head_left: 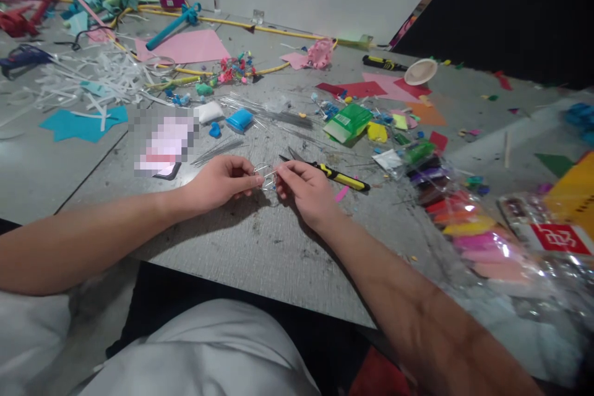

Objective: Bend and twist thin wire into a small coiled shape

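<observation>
1. Fingers first: from my end, thumb and forefinger of the left hand are closed in a pinch, and those of the right hand are pinched together too, both on one small bent wire piece.
2. That wire piece sits directly between the two sets of fingertips, to the right of the left thumb and to the left of the right one. I can't call either hand nearer; it meets both.
3. Its span runs roughly crosswise, from hand to hand. I make out thin loops rather than one straight run, so I can't give a single long axis, and the fingertips cover its ends.
4. I read it as held just over the grey tabletop, though I can't tell whether its lowest loop touches.
5. Just beyond the right hand lies a black-and-yellow hand tool, blades pointing left behind the fingertips, handle slanting right and toward the wearer. Whether the knuckles touch it, I can't tell.
6. Loose straight wires lie past the left hand, close to its knuckles and slanting away to the right. Left of them is a phone, nearer the left hand than the right.
</observation>
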Demonstrator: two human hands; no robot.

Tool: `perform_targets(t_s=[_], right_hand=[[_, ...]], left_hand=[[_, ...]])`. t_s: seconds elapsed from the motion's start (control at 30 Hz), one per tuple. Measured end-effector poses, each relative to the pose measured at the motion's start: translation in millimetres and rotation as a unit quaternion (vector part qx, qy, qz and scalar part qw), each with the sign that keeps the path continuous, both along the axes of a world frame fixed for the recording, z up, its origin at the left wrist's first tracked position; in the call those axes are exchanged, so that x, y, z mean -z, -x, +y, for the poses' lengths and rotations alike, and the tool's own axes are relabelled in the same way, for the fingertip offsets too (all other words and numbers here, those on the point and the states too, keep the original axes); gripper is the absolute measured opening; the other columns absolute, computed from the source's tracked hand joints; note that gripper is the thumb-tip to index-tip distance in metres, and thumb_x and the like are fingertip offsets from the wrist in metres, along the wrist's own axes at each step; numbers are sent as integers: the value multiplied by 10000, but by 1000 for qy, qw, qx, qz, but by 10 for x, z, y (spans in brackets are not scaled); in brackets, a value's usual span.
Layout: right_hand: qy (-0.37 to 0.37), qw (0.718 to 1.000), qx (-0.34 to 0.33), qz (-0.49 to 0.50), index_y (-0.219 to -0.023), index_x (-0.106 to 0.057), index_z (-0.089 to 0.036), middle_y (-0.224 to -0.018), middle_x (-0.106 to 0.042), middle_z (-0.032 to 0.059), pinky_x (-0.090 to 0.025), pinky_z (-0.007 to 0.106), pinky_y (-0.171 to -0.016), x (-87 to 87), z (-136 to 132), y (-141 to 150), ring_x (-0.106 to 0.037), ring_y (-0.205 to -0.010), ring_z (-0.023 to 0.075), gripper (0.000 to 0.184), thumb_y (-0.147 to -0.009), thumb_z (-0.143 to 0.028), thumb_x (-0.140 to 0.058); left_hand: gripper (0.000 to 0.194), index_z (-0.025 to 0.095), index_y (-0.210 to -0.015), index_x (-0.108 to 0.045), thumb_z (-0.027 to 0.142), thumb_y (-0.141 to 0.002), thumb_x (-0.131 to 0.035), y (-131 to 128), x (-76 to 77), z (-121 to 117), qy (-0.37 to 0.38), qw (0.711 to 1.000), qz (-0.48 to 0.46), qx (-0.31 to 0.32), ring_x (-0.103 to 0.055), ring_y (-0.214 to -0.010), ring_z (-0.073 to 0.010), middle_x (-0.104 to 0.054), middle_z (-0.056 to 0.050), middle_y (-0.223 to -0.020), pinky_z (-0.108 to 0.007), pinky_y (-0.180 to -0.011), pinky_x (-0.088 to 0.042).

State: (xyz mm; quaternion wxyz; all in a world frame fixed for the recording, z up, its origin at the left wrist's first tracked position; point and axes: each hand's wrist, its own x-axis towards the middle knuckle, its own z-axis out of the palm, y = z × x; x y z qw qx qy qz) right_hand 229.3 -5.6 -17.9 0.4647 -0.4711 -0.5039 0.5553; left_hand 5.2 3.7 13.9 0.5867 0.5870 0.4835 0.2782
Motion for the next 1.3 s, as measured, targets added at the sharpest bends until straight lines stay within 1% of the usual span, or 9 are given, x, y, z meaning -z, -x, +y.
perform_targets(t_s=[0.13, 0.2, 0.37, 0.53, 0.6, 0.77, 1.0, 1.13, 1.3], right_hand=[[-24, 999, -20, -18, -836, -734, -258, -641, -629, -40, -445, 323, -605, -14, 3, -6, -545, -598, 153, 458, -866, -664, -944], [-29, 999, -26, -32, -834, -732, -260, -642, -629, -39, -443, 331, -611, -15, 4, -11, -541, -600, 157, 456, -877, -669, -929], [-27, 998, -20, -44, -827, -736, -258, -662, -638, -18, -448, 351, -615, -14, 4, -30, -550, -615, 172, 491, -862, -705, -936], [-24, 998, -10, -51, -824, -730, -267, -674, -645, -24, -453, 340, -623, -40, 7, -56, -549, -633, 167, 451, -879, -670, -924], [-22, 998, -8, -50, -818, -726, -262, -673, -640, -30, -451, 332, -622, -48, 11, -58, -546, -631, 159, 450, -878, -661, -925], [-21, 999, -4, -39, -802, -718, -254, -654, -628, -42, -437, 319, -609, -34, 23, -48, -542, -614, 145, 476, -856, -674, -936], [-16, 999, -7, -32, -803, -719, -257, -659, -629, -41, -453, 330, -618, -39, 11, -50, -551, -609, 148, 440, -872, -638, -928], [-11, 999, -8, -35, -795, -729, -262, -667, -633, -29, -467, 342, -616, -51, 8, -49, -554, -625, 163, 452, -843, -652, -954], [-14, 998, -21, -50, -811, -729, -269, -666, -631, -31, -479, 349, -638, -54, 16, -60, -553, -641, 171, 438, -875, -653, -930]], left_hand=[[462, 197, -816, -737, 553, -807, -1032, -10, 3, -18, 13, 1000, -18, -1, -593, -620, -129, -668, -8, -678, -261, -559, -426], [483, 198, -798, -721, 562, -794, -1039, -15, -2, -19, 16, 1000, -18, -3, -591, -618, -122, -667, -1, -668, -255, -562, -428], [411, 188, -841, -762, 523, -836, -999, -3, -10, -1, 19, 999, -25, 15, -641, -660, -129, -725, -17, -719, -253, -600, -475], [373, 180, -881, -815, 516, -878, -976, 20, 29, 22, 21, 998, -49, 40, -698, -740, -157, -799, -57, -815, -286, -701, -577], [366, 181, -892, -828, 519, -890, -969, 26, 45, 25, 21, 998, -50, 46, -708, -758, -170, -814, -69, -839, -298, -712, -591], [341, 177, -871, -817, 489, -930, -941, 24, 45, 15, 22, 998, -42, 49, -696, -745, -166, -815, -83, -874, -308, -715, -596], [425, 188, -791, -746, 533, -906, -965, 27, 30, 7, 17, 998, -23, 48, -639, -674, -154, -713, -41, -748, -290, -644, -546], [427, 185, -785, -744, 532, -899, -966, 28, 30, 12, 19, 998, -25, 49, -633, -660, -142, -711, -32, -730, -264, -621, -525], [435, 188, -785, -733, 538, -895, -965, 30, 39, 11, 22, 998, -26, 56, -640, -665, -145, -720, -38, -746, -268, -618, -523]])
